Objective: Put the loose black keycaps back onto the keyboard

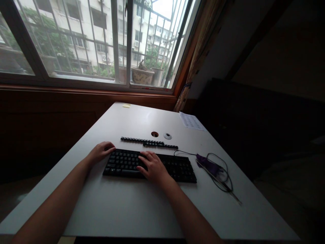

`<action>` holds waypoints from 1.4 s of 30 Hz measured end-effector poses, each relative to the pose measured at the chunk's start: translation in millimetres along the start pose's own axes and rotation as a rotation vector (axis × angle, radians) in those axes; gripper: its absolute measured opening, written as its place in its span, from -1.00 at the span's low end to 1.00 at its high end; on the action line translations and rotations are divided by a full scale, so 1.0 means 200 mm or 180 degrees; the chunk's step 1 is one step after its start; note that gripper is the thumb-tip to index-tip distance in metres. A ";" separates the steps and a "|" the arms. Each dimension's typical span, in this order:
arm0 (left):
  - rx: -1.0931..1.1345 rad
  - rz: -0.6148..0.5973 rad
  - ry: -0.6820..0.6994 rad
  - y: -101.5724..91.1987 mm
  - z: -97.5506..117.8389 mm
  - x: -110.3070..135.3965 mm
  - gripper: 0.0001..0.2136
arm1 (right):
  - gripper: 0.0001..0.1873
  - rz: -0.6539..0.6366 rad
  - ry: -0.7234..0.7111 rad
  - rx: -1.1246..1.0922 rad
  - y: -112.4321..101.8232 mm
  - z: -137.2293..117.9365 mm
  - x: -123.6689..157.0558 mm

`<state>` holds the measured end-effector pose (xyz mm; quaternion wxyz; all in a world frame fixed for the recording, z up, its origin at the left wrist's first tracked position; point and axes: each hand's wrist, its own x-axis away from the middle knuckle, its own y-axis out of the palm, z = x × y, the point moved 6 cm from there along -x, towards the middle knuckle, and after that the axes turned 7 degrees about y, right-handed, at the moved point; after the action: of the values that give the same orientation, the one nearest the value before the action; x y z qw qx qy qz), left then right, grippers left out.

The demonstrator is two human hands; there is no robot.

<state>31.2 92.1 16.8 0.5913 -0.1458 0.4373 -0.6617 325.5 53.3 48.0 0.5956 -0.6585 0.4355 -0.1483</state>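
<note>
A black keyboard [124, 161] lies across the middle of the white table. My left hand [101, 151] is at its back left corner, fingers curled and thumb against the corner. Over the middle of the keys rests my right hand [153, 166], its fingers spread and touching the top; what lies under the palm is hidden. Just behind the keyboard, loose black keycaps [139, 140] stand in a long row, with a shorter row of keycaps [152, 144] in front of its right part. The keyboard's right half is dark and hard to make out.
On the table's right lie a coiled black cable [230, 178], a purple cloth [208, 165] and a thin stick-like tool [235, 196]. Farther back are a round table hole [154, 134], its white cover [167, 136], a printed sheet [191, 121] and a yellow note [126, 105].
</note>
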 end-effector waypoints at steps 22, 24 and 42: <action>-0.0209 0.0577 -0.0389 -0.05 0.06 0.06 -0.63 | -0.32 0.0051 -0.0244 -0.0180 -0.03 -0.06 0.06; -0.0194 0.0672 -0.0355 -0.04 0.07 0.08 -0.63 | -0.32 0.0059 -0.0240 -0.0242 -0.03 -0.05 0.06; -0.1900 0.0652 0.0484 0.27 0.68 0.24 -0.60 | -0.57 0.0386 0.0129 -0.0247 -0.17 0.01 0.12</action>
<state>150.9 -3.1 39.9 0.5515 -0.2181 0.6674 -0.4504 354.5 34.3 69.8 0.5686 -0.6504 0.4919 -0.1082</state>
